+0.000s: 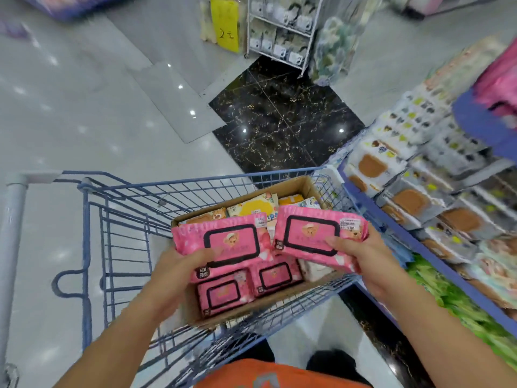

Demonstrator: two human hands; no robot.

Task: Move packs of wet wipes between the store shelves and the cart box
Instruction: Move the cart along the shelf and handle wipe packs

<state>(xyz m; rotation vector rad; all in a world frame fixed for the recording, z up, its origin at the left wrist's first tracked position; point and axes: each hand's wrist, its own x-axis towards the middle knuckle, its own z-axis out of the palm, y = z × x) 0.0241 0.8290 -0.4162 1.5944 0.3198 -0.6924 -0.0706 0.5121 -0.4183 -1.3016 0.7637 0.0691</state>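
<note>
A cardboard box (pixel 296 184) sits inside a blue wire cart (pixel 117 219). My left hand (pixel 179 273) grips one pink wet wipes pack (pixel 223 242) above the box. My right hand (pixel 361 261) grips a second pink wet wipes pack (pixel 316 233) over the box's right side. Two more pink packs (pixel 221 292) (pixel 275 274) lie flat in the near end of the box. Yellow and white packs (pixel 251 207) fill the far end. Store shelves (pixel 419 191) with stacked white and brown-lidded wipes packs run along the right.
A white wire rack (pixel 282 26) with small goods and a yellow price sign (pixel 225 23) stand on the floor ahead. Green packs (pixel 461 301) lie on the low shelf at the right. The aisle floor is grey tile with a black marble patch (pixel 279 121).
</note>
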